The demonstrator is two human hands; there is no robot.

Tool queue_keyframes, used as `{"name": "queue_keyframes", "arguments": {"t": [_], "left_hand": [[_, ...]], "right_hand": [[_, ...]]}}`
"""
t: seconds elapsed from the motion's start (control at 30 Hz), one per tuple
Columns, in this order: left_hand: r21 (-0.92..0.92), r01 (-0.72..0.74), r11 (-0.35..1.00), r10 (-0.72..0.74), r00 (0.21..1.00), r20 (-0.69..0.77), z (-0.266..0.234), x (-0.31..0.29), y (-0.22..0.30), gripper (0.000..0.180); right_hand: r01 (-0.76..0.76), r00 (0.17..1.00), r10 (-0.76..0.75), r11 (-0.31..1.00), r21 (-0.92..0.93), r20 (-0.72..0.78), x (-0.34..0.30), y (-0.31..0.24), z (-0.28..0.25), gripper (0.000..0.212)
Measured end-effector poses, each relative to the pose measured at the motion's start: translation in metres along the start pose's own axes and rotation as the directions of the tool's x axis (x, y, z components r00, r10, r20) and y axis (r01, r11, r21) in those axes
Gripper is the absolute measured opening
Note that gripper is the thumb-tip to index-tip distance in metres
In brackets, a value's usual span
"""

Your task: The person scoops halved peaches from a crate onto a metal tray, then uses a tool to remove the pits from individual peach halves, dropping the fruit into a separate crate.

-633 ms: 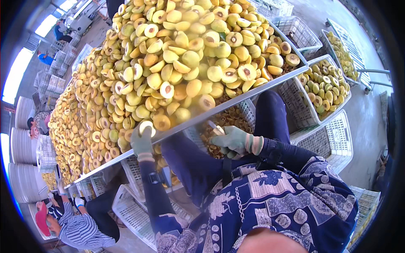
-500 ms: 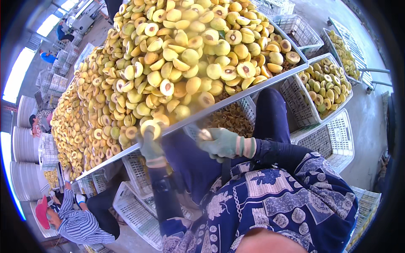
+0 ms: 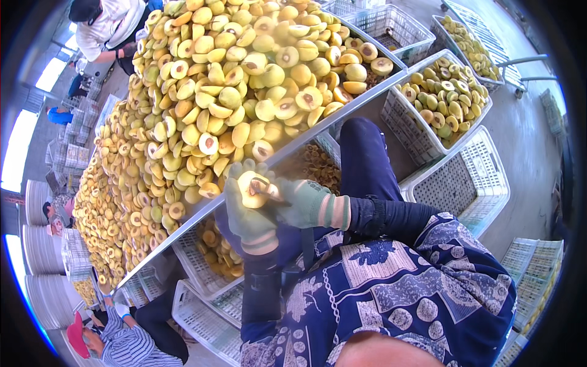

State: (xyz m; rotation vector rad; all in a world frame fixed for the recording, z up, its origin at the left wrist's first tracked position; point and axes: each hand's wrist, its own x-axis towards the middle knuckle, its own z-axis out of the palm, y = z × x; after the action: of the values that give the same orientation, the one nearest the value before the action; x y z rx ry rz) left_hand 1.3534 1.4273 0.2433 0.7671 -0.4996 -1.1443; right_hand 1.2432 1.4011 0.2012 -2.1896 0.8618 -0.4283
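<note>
My left hand (image 3: 247,214), in a pale green glove with a striped cuff, holds up a yellow peach half (image 3: 249,187) with its cut face showing. My right hand (image 3: 302,202), gloved alike, is closed round a small hand tool (image 3: 269,191). The tool's end meets the brown hollow in the middle of the peach half; its exact kind is partly hidden by my fingers. Both hands are just in front of the metal rim (image 3: 306,136) of a large table. On that table lies a big heap of yellow peach halves (image 3: 208,104).
Below the rim stand a crate of brown scraps (image 3: 318,168) and a crate of peach pieces (image 3: 220,254). To the right are a crate of peach halves (image 3: 449,101) and a white crate (image 3: 471,183). Co-workers sit at lower left (image 3: 137,345) and stand at upper left (image 3: 113,27).
My left hand has brought a peach half from the heap's edge toward my right hand. The tool now touches it. My view has shifted, and a person in white shows at upper left.
</note>
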Motion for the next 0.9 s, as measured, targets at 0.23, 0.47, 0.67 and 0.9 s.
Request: {"name": "queue_keyframes", "arguments": {"t": [0.23, 0.47, 0.67, 0.9], "left_hand": [[0.305, -0.118, 0.945, 0.14, 0.989, -0.053, 0.004, -0.002, -0.01, 0.038], [0.353, -0.089, 0.931, 0.112, 0.993, -0.045, 0.0, -0.001, -0.013, 0.031], [0.346, -0.025, 0.938, 0.046, 0.997, -0.054, -0.005, 0.005, -0.014, 0.03], [0.276, -0.02, 0.961, 0.014, 1.0, 0.022, -0.015, 0.005, -0.029, 0.038]], "right_hand": [[-0.131, 0.991, 0.111, 0.92, 0.369, 0.075, -0.009, -0.012, -0.022, 0.037], [-0.198, 0.946, 0.151, 0.969, 0.145, 0.289, -0.006, -0.002, -0.021, 0.034], [-0.633, 0.726, 0.298, 0.642, 0.433, 0.62, -0.011, -0.03, -0.066, 0.027], [-0.674, 0.718, -0.289, -0.062, 0.736, 0.633, -0.02, 0.015, -0.035, 0.022]]}}
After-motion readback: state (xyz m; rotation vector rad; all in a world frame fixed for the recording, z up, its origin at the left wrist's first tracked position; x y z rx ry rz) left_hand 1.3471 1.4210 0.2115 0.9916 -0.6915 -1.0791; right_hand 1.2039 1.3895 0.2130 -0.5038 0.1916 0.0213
